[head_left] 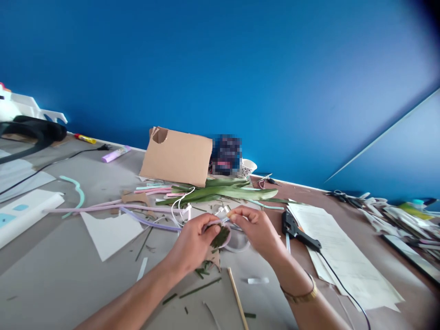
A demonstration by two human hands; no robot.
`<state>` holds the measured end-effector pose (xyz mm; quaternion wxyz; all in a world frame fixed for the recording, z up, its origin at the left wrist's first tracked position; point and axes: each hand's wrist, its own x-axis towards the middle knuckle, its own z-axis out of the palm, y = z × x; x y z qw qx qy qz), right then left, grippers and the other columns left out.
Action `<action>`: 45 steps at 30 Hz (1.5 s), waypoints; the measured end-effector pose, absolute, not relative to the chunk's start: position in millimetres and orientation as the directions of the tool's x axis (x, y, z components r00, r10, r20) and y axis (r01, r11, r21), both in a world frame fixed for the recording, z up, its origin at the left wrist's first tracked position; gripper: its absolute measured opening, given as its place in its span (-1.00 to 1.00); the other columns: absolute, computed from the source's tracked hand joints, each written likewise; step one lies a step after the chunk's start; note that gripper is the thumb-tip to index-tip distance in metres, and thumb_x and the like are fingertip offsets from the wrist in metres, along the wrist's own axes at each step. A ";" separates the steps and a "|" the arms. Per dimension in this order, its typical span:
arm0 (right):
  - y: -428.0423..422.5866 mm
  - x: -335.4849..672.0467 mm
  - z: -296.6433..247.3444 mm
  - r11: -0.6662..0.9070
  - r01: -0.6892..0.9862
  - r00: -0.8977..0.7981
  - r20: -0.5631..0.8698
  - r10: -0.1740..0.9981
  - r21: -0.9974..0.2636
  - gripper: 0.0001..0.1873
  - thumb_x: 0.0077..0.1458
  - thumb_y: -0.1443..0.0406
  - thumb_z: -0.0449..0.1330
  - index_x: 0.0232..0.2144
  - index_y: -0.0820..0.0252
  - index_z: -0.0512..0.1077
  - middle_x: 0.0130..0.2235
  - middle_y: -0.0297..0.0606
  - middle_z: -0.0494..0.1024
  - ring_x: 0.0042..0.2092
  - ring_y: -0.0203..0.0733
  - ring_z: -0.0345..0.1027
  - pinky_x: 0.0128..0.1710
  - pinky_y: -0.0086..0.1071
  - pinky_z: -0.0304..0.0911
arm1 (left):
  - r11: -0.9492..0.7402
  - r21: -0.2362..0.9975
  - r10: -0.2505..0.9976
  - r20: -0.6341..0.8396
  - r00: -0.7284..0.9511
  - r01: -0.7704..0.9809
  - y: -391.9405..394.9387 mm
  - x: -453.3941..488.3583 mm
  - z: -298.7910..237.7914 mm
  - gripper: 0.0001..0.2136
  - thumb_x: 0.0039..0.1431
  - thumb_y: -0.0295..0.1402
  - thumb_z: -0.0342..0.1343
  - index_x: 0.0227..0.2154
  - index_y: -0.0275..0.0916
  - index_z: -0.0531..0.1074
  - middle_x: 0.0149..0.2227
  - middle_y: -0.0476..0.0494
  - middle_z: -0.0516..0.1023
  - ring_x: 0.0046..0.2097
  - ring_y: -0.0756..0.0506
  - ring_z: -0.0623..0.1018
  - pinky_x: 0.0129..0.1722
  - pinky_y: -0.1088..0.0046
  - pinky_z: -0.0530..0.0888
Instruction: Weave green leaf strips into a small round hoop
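Observation:
My left hand (195,238) is closed, thumb and fingers pinching the edge of a small round piece (221,237) with a dark green, leafy-looking middle and a pale purple rim. Close beside it, my right hand (257,229) pinches a thin pale purple strip (225,220) at the top of that piece. The fingertips cover exactly where the strip meets the rim. A pale loop (238,243) shows below my right hand. White earphones (187,211) lie just behind my hands, and green leaf scraps (204,269) are scattered beneath them.
Long green leaves (220,192) lie before a cardboard piece (177,158) and a patterned paper cup (248,167). A black glue gun (299,233) rests on papers (326,233) at right. A wooden stick (237,298) is near the front, a white power strip (27,213) at left.

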<state>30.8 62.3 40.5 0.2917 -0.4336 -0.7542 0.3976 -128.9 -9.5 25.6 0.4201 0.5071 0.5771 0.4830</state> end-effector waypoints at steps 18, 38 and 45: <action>75.0 37.7 33.9 -0.037 0.010 -0.780 -0.031 0.625 -0.999 -0.69 0.01 0.19 0.26 -0.17 0.17 0.53 -0.16 -0.22 0.58 -0.11 -0.12 0.41 -0.02 -0.23 0.23 | 0.004 0.874 1.000 0.001 0.010 -0.485 -2.7 -141.7 12.1 -0.88 0.02 -0.27 0.27 -0.38 -0.16 0.54 -0.02 -0.10 0.47 0.11 -0.19 0.35 0.08 0.33 0.27; 86.9 45.7 29.1 -0.171 0.004 -0.881 -0.084 0.466 -0.985 -0.70 -0.14 0.35 0.32 -0.26 0.25 0.51 -0.34 -0.35 0.51 -0.32 -0.33 0.32 -0.31 -0.46 0.20 | -0.106 0.993 0.967 0.114 0.226 -0.050 -6.5 -149.0 14.7 -0.89 0.15 -0.33 0.16 -0.30 -0.06 0.57 0.29 -0.01 0.18 0.33 -0.26 0.07 0.24 0.18 0.14; 82.4 42.1 39.3 -0.141 -0.138 -0.656 -0.016 0.754 -0.980 -0.73 -0.20 0.40 0.29 -0.33 0.26 0.46 -0.39 -0.36 0.49 -0.36 -0.32 0.32 -0.30 -0.42 0.24 | 0.033 0.925 0.992 -0.078 -0.104 -0.378 -2.9 -135.5 22.2 -0.67 0.07 -0.30 0.21 -0.06 -0.11 0.46 0.04 -0.14 0.50 0.09 -0.20 0.44 0.04 0.31 0.40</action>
